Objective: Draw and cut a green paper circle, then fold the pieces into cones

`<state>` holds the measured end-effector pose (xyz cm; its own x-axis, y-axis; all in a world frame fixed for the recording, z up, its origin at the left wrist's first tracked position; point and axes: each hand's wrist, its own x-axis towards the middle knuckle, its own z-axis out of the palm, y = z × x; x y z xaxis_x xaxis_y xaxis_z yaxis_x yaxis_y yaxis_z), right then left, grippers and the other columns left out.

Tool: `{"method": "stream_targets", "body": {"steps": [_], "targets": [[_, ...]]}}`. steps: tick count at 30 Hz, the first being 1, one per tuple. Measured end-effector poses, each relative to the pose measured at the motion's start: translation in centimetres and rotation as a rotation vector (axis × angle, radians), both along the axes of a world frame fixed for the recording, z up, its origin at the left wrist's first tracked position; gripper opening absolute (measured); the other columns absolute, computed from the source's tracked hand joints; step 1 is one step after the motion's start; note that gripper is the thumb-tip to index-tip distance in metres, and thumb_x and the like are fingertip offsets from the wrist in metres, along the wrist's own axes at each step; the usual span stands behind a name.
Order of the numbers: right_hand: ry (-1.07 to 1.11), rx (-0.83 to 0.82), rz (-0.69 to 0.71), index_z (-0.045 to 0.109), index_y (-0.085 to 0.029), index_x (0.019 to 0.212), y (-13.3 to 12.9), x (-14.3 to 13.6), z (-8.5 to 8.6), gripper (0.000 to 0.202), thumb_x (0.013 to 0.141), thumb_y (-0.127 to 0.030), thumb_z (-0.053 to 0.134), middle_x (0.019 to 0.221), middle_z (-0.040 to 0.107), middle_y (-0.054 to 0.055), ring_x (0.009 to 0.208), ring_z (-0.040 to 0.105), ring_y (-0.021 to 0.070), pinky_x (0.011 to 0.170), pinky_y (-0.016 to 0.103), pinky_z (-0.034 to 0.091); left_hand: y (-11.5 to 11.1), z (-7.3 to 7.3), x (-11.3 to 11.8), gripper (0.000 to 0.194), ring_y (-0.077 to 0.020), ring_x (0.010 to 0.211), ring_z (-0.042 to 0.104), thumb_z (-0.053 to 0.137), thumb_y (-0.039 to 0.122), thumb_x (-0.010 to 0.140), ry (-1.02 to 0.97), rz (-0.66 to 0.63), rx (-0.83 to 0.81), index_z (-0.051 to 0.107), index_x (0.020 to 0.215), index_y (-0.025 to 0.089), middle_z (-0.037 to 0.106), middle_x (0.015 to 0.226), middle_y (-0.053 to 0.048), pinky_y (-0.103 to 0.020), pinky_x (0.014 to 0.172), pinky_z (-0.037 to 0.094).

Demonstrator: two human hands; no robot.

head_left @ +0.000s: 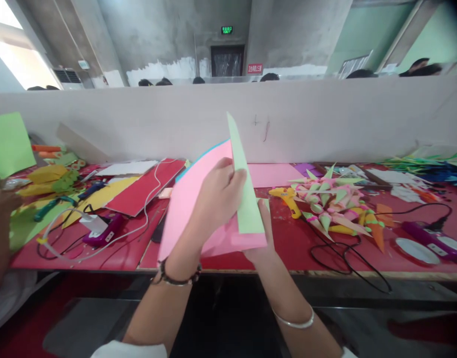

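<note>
Centre frame: left hand's (221,194) grip clamped on pale-green paper sheet (249,209); right hand (264,238) behind flat pink paper sheets (186,209), grip hidden, cannot tell.

Green sheet (247,204) in left grip (218,199)

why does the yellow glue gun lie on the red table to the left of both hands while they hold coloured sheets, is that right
Not quite: in the head view the yellow glue gun lies on the red table to the right of both hands, left and right, while they hold coloured sheets.
</note>
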<state>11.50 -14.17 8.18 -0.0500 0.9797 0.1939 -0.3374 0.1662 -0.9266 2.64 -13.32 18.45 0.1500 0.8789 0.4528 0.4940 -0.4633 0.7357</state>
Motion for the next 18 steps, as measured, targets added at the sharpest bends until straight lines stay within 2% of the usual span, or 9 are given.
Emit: {"method": "stream_targets", "body": {"steps": [2,6,8,10,12,15,18], "targets": [[0.075,-0.047,-0.016,0.042,-0.027,0.128,0.5,-0.1,-0.9,0.065,0.079,-0.065,0.025,0.122,0.056,0.001,0.117,0.047,0.022,0.093,0.037,0.043,1.1,-2.5,0.8,0.025,-0.0131,0.068,0.051,0.034,0.023,0.082,-0.053,0.005,-0.045,0.047,0.061,0.017,0.051,0.08,-0.003,-0.028,0.062,0.04],[0.183,-0.198,-0.032,0.044,-0.029,0.126,1.4,0.6,-3.3,0.055,0.074,-0.046,0.054,0.13,0.049,-0.003,0.121,0.042,0.0188,0.099,0.032,0.039,2.8,-9.0,1.4,0.021,-0.0165,0.078,0.054,0.035,0.022,0.082,-0.108,-0.078,-0.186,0.047,0.066,0.017,0.053,0.078,-0.003,-0.03,0.072,0.042],[0.179,-0.269,-0.087,0.047,-0.032,0.122,1.7,0.9,-4.8,0.051,0.073,-0.041,0.058,0.131,0.047,-0.006,0.123,0.04,0.0169,0.101,0.031,0.036,3.0,-11.9,1.4,0.021,-0.0166,0.077,0.053,0.034,0.024,0.082,-0.139,-0.067,-0.287,0.046,0.067,0.018,0.053,0.075,-0.003,-0.03,0.073,0.042],[0.186,-0.338,-0.131,0.053,-0.031,0.116,1.8,1.0,-6.0,0.045,0.072,-0.041,0.059,0.127,0.051,-0.005,0.121,0.042,0.0169,0.098,0.03,0.038,2.9,-14.2,1.4,0.024,-0.0162,0.075,0.053,0.032,0.027,0.084,-0.142,-0.069,-0.329,0.047,0.068,0.018,0.052,0.073,-0.002,-0.03,0.071,0.043],[0.216,-0.407,-0.122,0.059,-0.026,0.106,1.7,1.2,-6.8,0.039,0.072,-0.044,0.058,0.116,0.06,-0.001,0.114,0.05,0.0185,0.092,0.03,0.044,2.6,-15.7,1.4,0.027,-0.016,0.075,0.053,0.034,0.031,0.085,-0.128,-0.09,-0.348,0.047,0.065,0.018,0.051,0.072,-0.002,-0.03,0.073,0.043],[0.246,-0.485,-0.045,0.064,-0.019,0.093,1.3,1.7,-7.1,0.037,0.073,-0.049,0.053,0.093,0.069,0.004,0.099,0.06,0.0212,0.08,0.031,0.05,2.0,-17.2,1.4,0.023,-0.0152,0.082,0.052,0.042,0.035,0.082,-0.122,-0.162,-0.364,0.052,0.072,0.018,0.052,0.082,-0.003,-0.03,0.081,0.042],[0.208,-0.485,-0.114,0.065,-0.019,0.086,0.9,2.8,-6.8,0.034,0.074,-0.049,0.052,0.081,0.07,0.003,0.088,0.064,0.0208,0.073,0.03,0.052,1.7,-18.3,1.3,0.016,-0.014,0.084,0.052,0.052,0.031,0.076,-0.203,-0.18,-0.372,0.053,0.082,0.017,0.048,0.092,-0.005,-0.029,0.079,0.044]]}}
